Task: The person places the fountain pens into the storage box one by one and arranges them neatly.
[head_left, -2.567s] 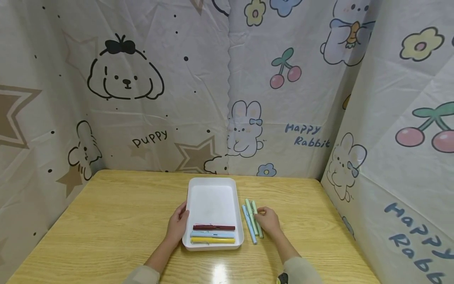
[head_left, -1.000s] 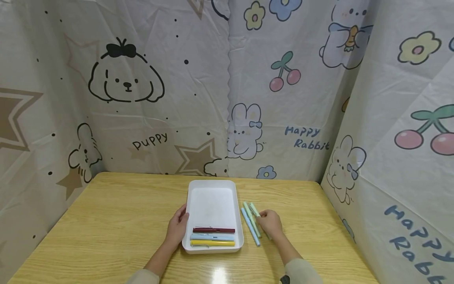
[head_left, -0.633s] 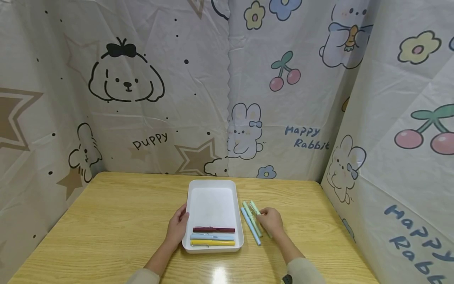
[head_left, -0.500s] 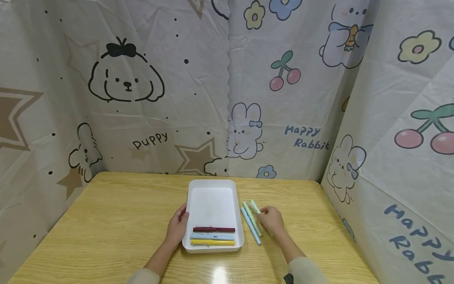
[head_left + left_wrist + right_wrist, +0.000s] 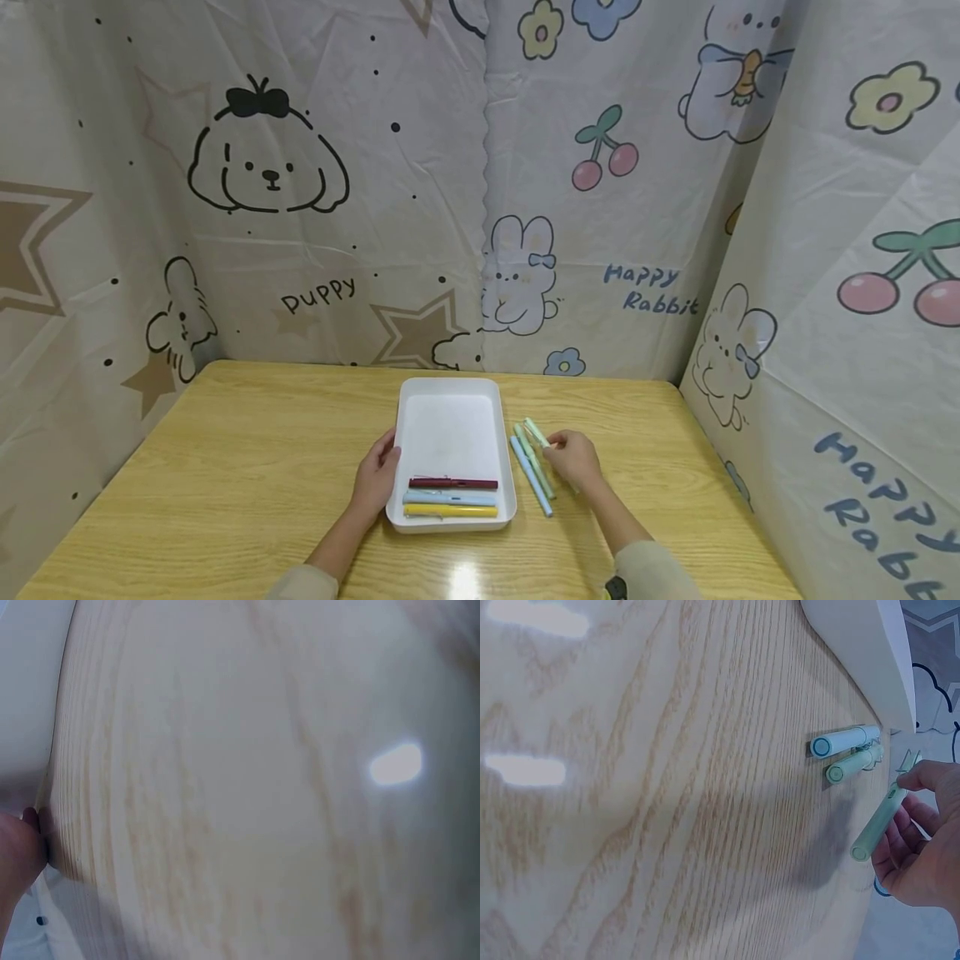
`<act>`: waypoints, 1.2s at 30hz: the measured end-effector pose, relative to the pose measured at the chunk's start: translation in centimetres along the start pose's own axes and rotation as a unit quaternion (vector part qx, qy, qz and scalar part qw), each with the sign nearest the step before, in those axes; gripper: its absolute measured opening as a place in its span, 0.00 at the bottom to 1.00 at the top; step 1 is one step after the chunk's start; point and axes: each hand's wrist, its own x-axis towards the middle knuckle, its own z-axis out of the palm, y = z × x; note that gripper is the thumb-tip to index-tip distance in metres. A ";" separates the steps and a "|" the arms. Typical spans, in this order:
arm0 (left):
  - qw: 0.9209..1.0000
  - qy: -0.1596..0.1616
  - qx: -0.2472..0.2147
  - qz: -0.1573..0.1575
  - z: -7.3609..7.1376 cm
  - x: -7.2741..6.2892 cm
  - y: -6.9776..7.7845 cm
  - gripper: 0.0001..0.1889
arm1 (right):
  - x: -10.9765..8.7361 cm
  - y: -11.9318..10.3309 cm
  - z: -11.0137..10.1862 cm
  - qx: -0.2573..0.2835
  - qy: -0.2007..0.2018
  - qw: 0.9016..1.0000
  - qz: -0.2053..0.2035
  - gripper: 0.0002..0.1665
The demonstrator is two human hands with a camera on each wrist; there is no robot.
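Note:
My right hand (image 5: 576, 461) pinches a light green pen (image 5: 877, 821) between thumb and fingers. In the right wrist view that pen stands tilted, apart from the table. Beside it lie a second green pen (image 5: 536, 461) and a light blue pen (image 5: 531, 476), side by side. With my left hand (image 5: 375, 475) I hold the left side of a white tray (image 5: 450, 417); the left wrist view shows only a bit of that hand at its edge. Across the tray's near end lie a dark red pen (image 5: 453, 483), a light blue pen (image 5: 450, 498) and a yellow pen (image 5: 450, 511).
The wooden table (image 5: 285, 450) extends to both sides of the tray. A printed cloth (image 5: 420, 242) with cartoon figures hangs behind it and along the left and right sides.
My right hand has drawn one green pen away from the other two and raised it slightly. The left hand and the tray stay in place.

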 end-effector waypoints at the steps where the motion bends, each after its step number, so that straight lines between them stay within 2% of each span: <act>1: 1.000 0.001 0.001 0.002 0.0 0.0 0.0 0.23 | 0.0 -0.1 0.0 0.001 -0.002 1.000 0.000 0.14; 7: 1.000 -0.005 -0.002 -0.002 0.0 0.1 -0.1 0.23 | -0.1 -0.3 -0.2 0.007 -0.013 1.000 -0.006 0.13; 36: 1.000 -0.007 0.002 -0.006 -0.1 0.0 -0.1 0.23 | 0.0 -1.3 -0.4 -0.037 -0.027 0.997 -0.065 0.13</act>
